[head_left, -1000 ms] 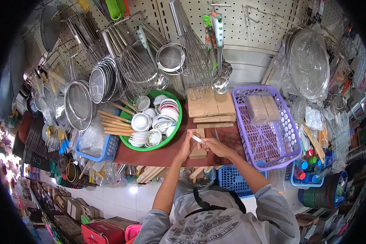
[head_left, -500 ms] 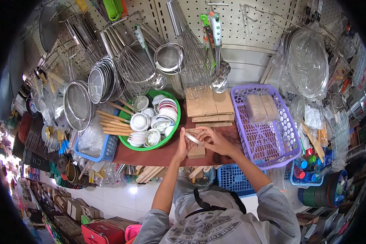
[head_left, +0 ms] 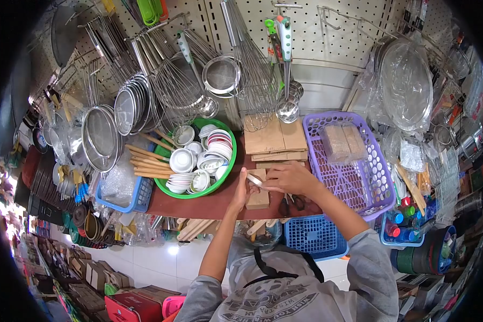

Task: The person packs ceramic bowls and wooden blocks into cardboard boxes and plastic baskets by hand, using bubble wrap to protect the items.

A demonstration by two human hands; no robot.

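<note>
Over the front of the red-brown tabletop [head_left: 198, 208], my left hand [head_left: 242, 189] is closed around a narrow white curved thing that looks like a roll of tape [head_left: 256, 181]. The fingers of my right hand [head_left: 291, 179] are pinched together at its right edge; whatever thin part they grip is too small to see. Below the hands lies a small brown cardboard block or box [head_left: 258, 200], partly covered by them. Dark-handled scissors [head_left: 292, 204] rest to its right, under my right forearm.
A green basin [head_left: 225, 185] of small white bowls stands left, with wooden handles [head_left: 147, 163] beside it. Flat brown cardboard [head_left: 273, 140] is stacked behind. At right sits a purple basket [head_left: 370, 212] holding a wrapped pack [head_left: 344, 143]. Whisks [head_left: 257, 102] and ladles [head_left: 288, 111] hang above.
My right hand has turned over and shifted slightly right and up, its back now facing me. The scissors have come into view. My left hand stays nearly in place.
</note>
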